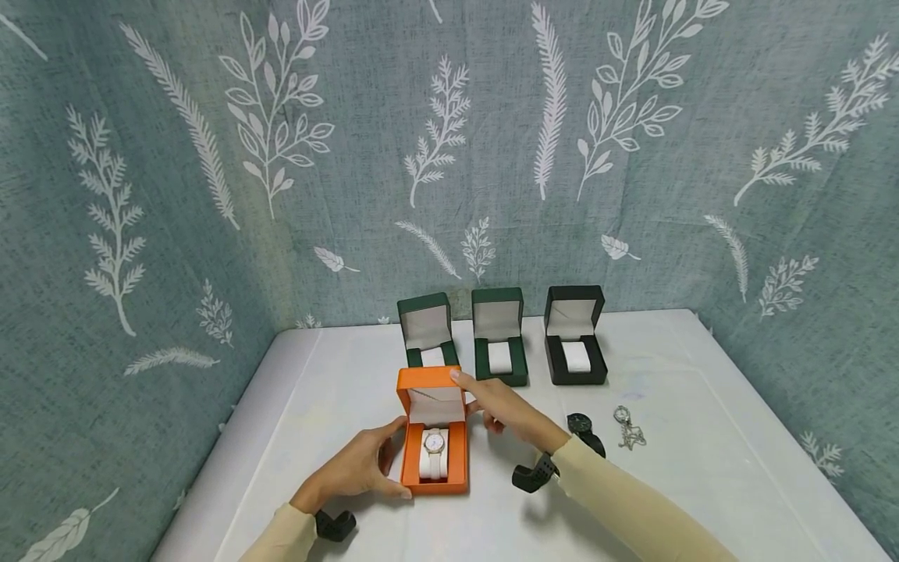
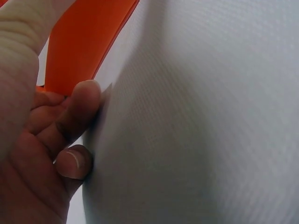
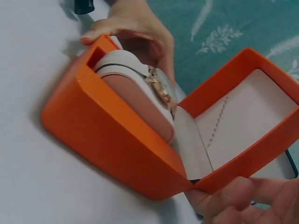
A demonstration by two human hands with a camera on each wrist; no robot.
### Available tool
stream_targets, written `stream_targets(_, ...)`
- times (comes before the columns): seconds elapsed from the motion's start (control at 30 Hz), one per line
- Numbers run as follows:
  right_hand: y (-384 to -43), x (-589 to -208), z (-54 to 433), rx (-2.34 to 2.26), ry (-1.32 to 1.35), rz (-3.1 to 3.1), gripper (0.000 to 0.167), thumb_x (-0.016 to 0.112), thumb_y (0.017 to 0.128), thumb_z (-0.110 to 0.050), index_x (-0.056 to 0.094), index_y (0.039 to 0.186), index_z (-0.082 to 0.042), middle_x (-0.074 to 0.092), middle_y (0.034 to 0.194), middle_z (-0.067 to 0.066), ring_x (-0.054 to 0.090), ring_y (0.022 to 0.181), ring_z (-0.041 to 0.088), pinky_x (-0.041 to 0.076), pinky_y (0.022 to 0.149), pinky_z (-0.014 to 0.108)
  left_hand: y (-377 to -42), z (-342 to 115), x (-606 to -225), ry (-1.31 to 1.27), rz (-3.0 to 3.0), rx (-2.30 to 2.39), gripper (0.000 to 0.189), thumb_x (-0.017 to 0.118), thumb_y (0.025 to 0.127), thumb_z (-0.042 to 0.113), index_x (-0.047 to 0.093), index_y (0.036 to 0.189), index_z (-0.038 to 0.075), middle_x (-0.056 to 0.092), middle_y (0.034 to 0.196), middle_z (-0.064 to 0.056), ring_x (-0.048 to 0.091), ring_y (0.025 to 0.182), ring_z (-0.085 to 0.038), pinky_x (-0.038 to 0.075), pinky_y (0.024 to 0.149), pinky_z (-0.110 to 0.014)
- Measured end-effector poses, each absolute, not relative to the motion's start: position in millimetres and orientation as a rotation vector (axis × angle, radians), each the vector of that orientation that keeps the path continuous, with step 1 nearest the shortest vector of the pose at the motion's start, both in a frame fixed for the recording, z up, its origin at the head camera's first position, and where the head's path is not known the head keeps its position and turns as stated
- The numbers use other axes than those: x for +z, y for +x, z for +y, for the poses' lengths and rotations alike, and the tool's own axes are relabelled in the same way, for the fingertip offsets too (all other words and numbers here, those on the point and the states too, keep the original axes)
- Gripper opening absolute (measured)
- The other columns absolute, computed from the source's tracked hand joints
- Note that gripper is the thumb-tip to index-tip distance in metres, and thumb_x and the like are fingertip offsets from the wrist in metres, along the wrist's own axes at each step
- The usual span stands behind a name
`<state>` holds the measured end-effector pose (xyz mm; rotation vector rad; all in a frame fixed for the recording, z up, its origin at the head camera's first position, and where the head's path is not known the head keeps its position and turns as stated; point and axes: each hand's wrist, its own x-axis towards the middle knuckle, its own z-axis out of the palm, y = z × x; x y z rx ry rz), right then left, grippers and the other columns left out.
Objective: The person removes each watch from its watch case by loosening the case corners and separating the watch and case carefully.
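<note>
An orange watch box (image 1: 457,460) stands on the table with its lid (image 1: 427,378) raised. Inside, a white-strapped watch (image 1: 435,443) with a gold-rimmed case is wrapped round a pale cushion (image 3: 135,100). My left hand (image 1: 358,463) holds the box's left side, thumb at the front corner and fingers along the side towards the back. With my right hand (image 1: 507,410) I grip the lid's right edge, one digit on its top corner and the other fingers bent beside and behind it. In the left wrist view, several curled fingertips (image 2: 86,95) lie low against the orange wall.
Behind stand two open green watch boxes (image 1: 520,363) and an open black one (image 1: 597,371), each with a white cushion. To the right lie a black watch (image 1: 580,424) and a silver chain watch (image 1: 622,415). Leaf-patterned cloth (image 1: 379,140) surrounds the white table (image 1: 281,437).
</note>
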<state>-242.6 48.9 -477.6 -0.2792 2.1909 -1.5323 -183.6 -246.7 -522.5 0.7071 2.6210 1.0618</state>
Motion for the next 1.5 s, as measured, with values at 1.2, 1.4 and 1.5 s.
stream_targets(1.2,-189,-513,68,-1.446,-0.71,2.318,0.072,0.09,0.081,-0.027,0.057,0.144,-0.015,0.063,0.124,0.008,0.056,0.053,0.012,0.046,0.048,0.027,-182,-249,-520,0.723,2.595,1.099,0.123,0.097,0.068,0.042,0.029,0.16,-0.002,0.056,0.073,0.001,0.051,0.065,-0.006,0.043,0.058,-0.023)
stream_targets(1.4,-187,-516,68,-1.484,-0.684,2.295,0.071,0.089,0.082,-0.025,0.057,0.144,-0.015,0.063,0.123,0.007,0.057,0.052,0.014,0.047,0.048,0.028,-181,-249,-519,0.714,2.593,1.096,0.123,0.097,0.067,0.041,0.029,0.16,-0.001,0.057,0.073,0.001,0.051,0.065,-0.006,0.043,0.059,-0.023)
stream_targets(1.5,-186,-518,66,-1.51,-0.674,2.285,0.07,0.089,0.082,-0.025,0.057,0.144,-0.015,0.062,0.122,0.008,0.057,0.051,0.015,0.048,0.047,0.03,-181,-248,-518,0.706,2.584,1.099,0.122,0.097,0.068,0.039,0.029,0.16,-0.001,0.057,0.073,0.001,0.051,0.065,-0.006,0.043,0.058,-0.023)
